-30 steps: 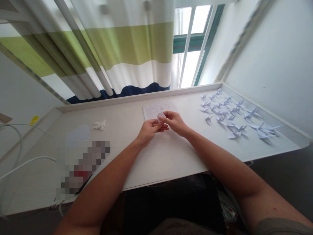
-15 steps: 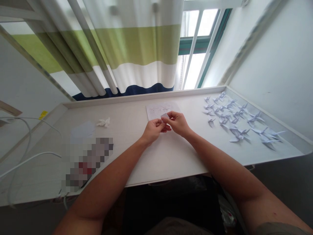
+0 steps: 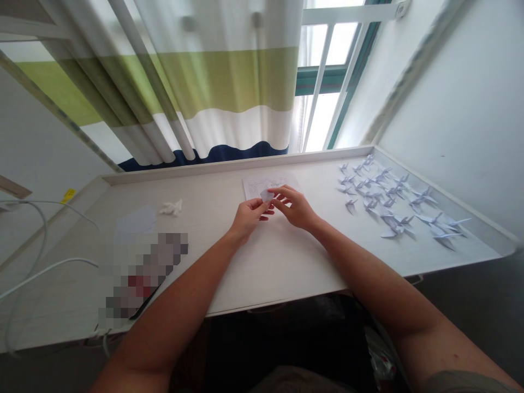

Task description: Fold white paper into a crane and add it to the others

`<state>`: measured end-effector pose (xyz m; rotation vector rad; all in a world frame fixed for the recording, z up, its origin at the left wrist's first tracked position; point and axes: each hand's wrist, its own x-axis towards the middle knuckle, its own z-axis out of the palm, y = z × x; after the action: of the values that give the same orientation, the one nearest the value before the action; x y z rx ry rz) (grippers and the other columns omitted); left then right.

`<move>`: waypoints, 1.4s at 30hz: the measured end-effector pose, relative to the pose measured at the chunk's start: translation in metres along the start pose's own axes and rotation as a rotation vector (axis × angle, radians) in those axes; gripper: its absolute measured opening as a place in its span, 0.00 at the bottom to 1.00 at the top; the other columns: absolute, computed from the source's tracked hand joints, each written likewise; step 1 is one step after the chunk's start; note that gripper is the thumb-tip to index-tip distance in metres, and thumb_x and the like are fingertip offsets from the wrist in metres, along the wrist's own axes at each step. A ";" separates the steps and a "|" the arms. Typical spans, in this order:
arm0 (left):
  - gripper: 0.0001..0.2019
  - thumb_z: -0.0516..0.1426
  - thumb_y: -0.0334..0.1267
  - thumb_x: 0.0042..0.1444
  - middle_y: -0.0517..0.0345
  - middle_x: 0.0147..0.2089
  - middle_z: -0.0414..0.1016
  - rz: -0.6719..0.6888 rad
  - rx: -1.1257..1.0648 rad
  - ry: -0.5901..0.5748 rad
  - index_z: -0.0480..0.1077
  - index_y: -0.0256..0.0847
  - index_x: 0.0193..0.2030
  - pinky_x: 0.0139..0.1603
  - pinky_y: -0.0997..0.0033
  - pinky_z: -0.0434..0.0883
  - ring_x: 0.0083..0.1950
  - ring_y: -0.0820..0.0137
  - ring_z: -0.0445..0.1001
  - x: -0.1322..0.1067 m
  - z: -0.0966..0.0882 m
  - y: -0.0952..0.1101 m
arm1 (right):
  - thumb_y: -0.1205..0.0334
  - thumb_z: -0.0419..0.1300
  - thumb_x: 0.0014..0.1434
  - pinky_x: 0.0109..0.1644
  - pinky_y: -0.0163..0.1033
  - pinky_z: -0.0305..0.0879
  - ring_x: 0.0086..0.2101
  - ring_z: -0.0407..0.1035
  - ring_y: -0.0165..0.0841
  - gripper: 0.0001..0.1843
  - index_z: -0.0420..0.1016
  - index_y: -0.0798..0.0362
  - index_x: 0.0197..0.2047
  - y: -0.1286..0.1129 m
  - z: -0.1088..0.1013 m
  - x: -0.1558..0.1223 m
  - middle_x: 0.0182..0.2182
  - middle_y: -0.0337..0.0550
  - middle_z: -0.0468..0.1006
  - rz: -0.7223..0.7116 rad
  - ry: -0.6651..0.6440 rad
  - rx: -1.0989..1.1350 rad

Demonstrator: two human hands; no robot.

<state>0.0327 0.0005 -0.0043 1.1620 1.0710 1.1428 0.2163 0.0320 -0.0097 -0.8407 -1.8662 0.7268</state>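
Between my two hands, above the middle of the white table, is a small piece of folded white paper [image 3: 266, 195]. My left hand [image 3: 248, 215] pinches its lower part with thumb and fingers. From the other side, my right hand [image 3: 298, 207] has its fingertips closed on the paper's right edge. Fingers cover part of the paper, so its exact folds cannot be made out. Just behind the hands lies a sheet with printed or drawn marks [image 3: 252, 185]. Many folded paper cranes [image 3: 385, 194] stand in loose rows at the table's right.
A crumpled white tissue [image 3: 172, 208] and a stack of white paper [image 3: 137, 219] lie to the left. In front of them is a blurred-out long object [image 3: 151, 273]. White cables [image 3: 45, 229] cross the left side. A raised rim [image 3: 229, 159] borders the table's back.
More of the folded paper now shows above my fingers. My right fingers have spread a little, and both hands appear slightly further left, as the whole view has shifted.
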 end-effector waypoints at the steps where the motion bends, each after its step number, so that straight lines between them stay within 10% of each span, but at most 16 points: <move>1: 0.22 0.72 0.57 0.52 0.47 0.44 0.85 -0.007 0.006 -0.005 0.80 0.38 0.38 0.44 0.64 0.74 0.46 0.58 0.85 0.000 0.000 0.000 | 0.53 0.64 0.67 0.45 0.47 0.80 0.41 0.78 0.38 0.13 0.83 0.45 0.53 0.000 0.000 0.000 0.45 0.46 0.80 0.012 -0.001 0.003; 9: 0.28 0.67 0.66 0.54 0.44 0.43 0.86 -0.115 -0.002 0.035 0.81 0.37 0.35 0.36 0.67 0.74 0.42 0.57 0.85 0.000 -0.001 0.009 | 0.58 0.65 0.62 0.44 0.45 0.76 0.39 0.77 0.37 0.05 0.79 0.50 0.38 -0.006 0.004 0.000 0.38 0.43 0.82 0.083 0.009 0.045; 28: 0.10 0.69 0.40 0.52 0.52 0.38 0.81 -0.128 -0.011 0.067 0.78 0.39 0.39 0.31 0.66 0.78 0.40 0.62 0.80 -0.006 -0.002 0.019 | 0.42 0.73 0.55 0.34 0.41 0.68 0.31 0.73 0.35 0.21 0.78 0.52 0.31 -0.011 0.004 0.000 0.30 0.44 0.82 0.289 -0.028 0.128; 42: 0.14 0.71 0.33 0.45 0.54 0.38 0.84 -0.060 -0.087 0.023 0.77 0.36 0.40 0.48 0.62 0.77 0.39 0.68 0.81 -0.003 -0.004 0.014 | 0.62 0.67 0.51 0.33 0.39 0.74 0.31 0.73 0.32 0.06 0.76 0.51 0.33 -0.009 0.011 0.000 0.30 0.40 0.79 0.289 0.027 0.253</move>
<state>0.0276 -0.0013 0.0093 1.0447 1.0560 1.1471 0.2044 0.0254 -0.0068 -0.9578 -1.6025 1.0994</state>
